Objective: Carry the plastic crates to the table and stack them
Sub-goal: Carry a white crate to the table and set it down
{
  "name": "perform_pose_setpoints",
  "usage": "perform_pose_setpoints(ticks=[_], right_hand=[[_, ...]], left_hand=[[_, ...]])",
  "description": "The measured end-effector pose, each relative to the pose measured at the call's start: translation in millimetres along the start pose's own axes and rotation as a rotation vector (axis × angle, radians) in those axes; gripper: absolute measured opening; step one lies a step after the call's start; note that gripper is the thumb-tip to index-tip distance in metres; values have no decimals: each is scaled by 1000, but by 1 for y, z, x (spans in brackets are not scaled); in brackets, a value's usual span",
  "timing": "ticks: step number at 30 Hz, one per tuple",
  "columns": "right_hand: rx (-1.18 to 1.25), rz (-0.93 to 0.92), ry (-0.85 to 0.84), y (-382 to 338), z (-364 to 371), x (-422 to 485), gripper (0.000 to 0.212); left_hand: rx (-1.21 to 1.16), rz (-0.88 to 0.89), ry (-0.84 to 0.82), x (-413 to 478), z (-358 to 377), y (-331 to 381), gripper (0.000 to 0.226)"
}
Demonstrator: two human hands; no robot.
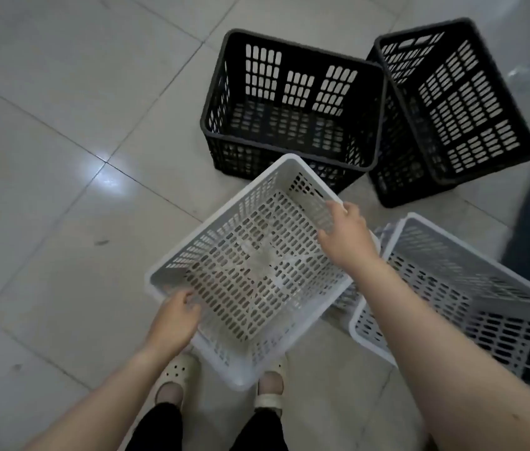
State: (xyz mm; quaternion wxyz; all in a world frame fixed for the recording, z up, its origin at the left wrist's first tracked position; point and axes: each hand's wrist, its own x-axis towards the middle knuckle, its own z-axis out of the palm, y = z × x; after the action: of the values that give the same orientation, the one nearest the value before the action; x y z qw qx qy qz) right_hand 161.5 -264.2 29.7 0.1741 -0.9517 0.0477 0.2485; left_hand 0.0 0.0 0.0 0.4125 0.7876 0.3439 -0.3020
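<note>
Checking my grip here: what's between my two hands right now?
In the head view, the held white crate spans the gap; the left hand grips its near rim, the right hand its far rim.

Right edge cuts off second white crate (452,255), held crate (257,271) partly hides shoes (179,372)

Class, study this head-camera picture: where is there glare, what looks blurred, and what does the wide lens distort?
Head view: a glare patch sits on the floor tiles; head view: the held white crate, left hand and right hand look slightly soft; head view: the wide lens makes the near forearms loom large.
</note>
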Motion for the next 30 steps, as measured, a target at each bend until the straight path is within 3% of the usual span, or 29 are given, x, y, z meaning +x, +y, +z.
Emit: perform_pose_setpoints(ticks=[6, 10, 13, 15, 19, 22, 30], right_hand=[[-145, -20, -80, 28, 28, 78, 67], [-167, 1, -97, 31, 35, 131, 68], [-221, -28, -130, 32, 38, 154, 68], [-254, -53, -145, 32, 39, 165, 67], [-251, -21, -163, 31, 46, 174, 68], [-214, 102, -176, 29, 55, 176, 62], [-188, 139, -124, 36, 65, 184, 52]], left_hand=[[-303, -466, 244, 49, 36, -46, 70], [-333, -577, 311, 85, 59, -49, 65], [-157, -580, 439, 88, 64, -50, 63], [-105, -573, 436, 87, 69, -55, 54], [-284, -569, 485, 85, 77, -61, 23], [-323, -599, 499, 90, 79, -68, 39], [-446, -588, 524, 106, 80, -89, 22]])
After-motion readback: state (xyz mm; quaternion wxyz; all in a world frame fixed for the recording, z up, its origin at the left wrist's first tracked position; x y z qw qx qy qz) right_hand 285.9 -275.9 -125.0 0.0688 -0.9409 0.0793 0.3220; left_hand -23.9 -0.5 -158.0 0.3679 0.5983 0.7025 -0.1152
